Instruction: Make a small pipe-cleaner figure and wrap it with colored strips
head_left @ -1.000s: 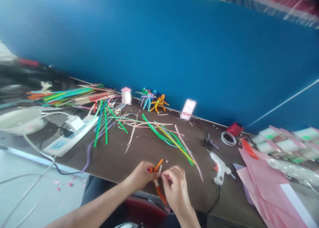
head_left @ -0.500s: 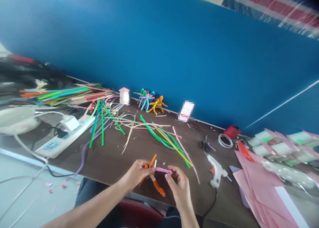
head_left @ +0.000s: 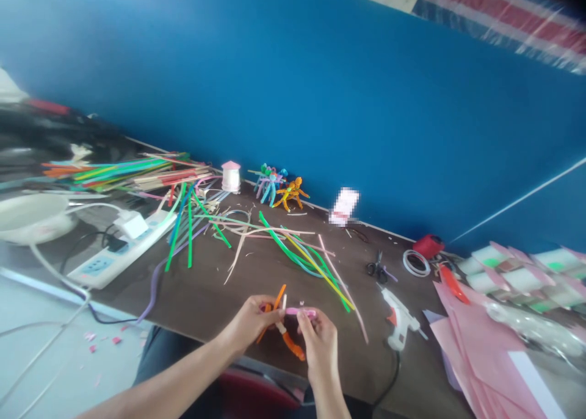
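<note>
Close to the table's front edge, my left hand (head_left: pixel 257 322) is closed on a pipe-cleaner figure (head_left: pixel 292 344) with orange and whitish limbs. An orange end sticks up above the fingers, and a thicker orange part hangs below them. Between my two hands runs a short pink pipe cleaner (head_left: pixel 293 311). My right hand (head_left: pixel 321 340) pinches its right end between thumb and fingers. Where the pink piece joins the figure is hidden by my left fingers. Beyond my hands lie loose green, yellow and pink pipe cleaners (head_left: pixel 304 257).
A hot glue gun (head_left: pixel 397 315) and black scissors (head_left: pixel 376 266) lie to the right, beside pink sheets (head_left: pixel 476 352). Finished-looking pipe-cleaner figures (head_left: pixel 293 193) stand against the blue wall. At left are a power strip (head_left: pixel 103 266), a white bowl (head_left: pixel 39 221) and a pipe-cleaner pile (head_left: pixel 119 172).
My right hand has shifted left along the pink pipe cleaner, and its thumb has come down on it nearer my left hand. The left hand stays in place.
</note>
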`<state>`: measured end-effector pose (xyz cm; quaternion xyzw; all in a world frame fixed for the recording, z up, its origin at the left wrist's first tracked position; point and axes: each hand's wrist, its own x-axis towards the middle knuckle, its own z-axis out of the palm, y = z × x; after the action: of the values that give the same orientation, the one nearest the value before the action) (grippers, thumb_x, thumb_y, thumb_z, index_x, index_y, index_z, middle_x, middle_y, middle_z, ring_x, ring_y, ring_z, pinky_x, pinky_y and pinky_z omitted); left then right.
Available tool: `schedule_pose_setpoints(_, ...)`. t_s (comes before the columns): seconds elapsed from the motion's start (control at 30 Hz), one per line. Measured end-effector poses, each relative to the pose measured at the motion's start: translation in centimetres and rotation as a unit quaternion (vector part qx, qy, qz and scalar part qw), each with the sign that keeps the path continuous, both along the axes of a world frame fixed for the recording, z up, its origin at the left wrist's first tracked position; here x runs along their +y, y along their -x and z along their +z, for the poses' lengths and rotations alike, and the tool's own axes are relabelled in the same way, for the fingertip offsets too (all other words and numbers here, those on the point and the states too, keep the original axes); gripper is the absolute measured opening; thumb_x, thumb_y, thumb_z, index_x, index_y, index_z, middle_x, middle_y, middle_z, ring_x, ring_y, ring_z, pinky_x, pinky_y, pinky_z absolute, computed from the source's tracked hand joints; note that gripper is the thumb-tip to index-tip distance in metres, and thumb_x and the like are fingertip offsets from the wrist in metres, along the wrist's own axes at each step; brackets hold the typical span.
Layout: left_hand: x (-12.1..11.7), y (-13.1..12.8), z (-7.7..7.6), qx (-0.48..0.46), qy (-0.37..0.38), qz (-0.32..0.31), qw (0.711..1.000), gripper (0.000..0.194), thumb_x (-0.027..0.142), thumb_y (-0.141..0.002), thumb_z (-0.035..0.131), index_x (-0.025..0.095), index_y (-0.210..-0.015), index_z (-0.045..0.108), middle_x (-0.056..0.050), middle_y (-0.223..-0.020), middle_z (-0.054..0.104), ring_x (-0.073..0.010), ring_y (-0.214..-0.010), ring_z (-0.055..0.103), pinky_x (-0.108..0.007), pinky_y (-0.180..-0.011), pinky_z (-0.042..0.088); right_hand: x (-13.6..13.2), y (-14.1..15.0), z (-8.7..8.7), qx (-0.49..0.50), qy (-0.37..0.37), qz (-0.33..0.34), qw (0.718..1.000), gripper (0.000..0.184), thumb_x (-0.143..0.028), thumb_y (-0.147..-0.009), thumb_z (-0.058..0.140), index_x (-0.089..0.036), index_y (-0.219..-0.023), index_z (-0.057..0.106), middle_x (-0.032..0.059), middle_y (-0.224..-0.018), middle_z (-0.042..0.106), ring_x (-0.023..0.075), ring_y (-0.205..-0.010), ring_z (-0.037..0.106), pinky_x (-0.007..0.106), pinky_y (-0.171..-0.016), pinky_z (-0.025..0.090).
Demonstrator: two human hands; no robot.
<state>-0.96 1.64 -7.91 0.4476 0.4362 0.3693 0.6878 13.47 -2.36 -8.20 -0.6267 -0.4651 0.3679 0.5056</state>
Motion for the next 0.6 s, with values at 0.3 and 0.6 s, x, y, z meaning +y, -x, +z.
schedule_pose_setpoints(0.3,0.0,0.0,-0.3,0.037,-0.001,-0.016,0.999,0.040,0.048,-0.059,0.066,0.010,-0.069,0.060,0.002,-0.053,0.054,-0.0107,-0.051,0.047,-0.022,-0.054,0.036,-0.2,0.1,0.3,-0.012,-0.017,0.005,1.000,0.027,-0.039,-0.078,0.054,-0.016,-0.066,0.061,-0.0022,-0.050,0.050,0.0124,-0.050,0.047,0.022,-0.051,0.038)
schedule_pose_setpoints(0.6,0.0,-0.2,0.4,0.031,-0.001,-0.012,0.999,0.038,0.047,-0.059,0.067,0.010,-0.066,0.061,0.002,-0.053,0.052,-0.0101,-0.051,0.044,-0.022,-0.054,0.033,-0.5,-0.6,-0.6,-0.005,0.003,0.012,1.000,0.030,-0.042,-0.078,0.054,-0.014,-0.084,0.065,0.0015,-0.060,0.058,0.0158,-0.058,0.055,0.024,-0.057,0.043)
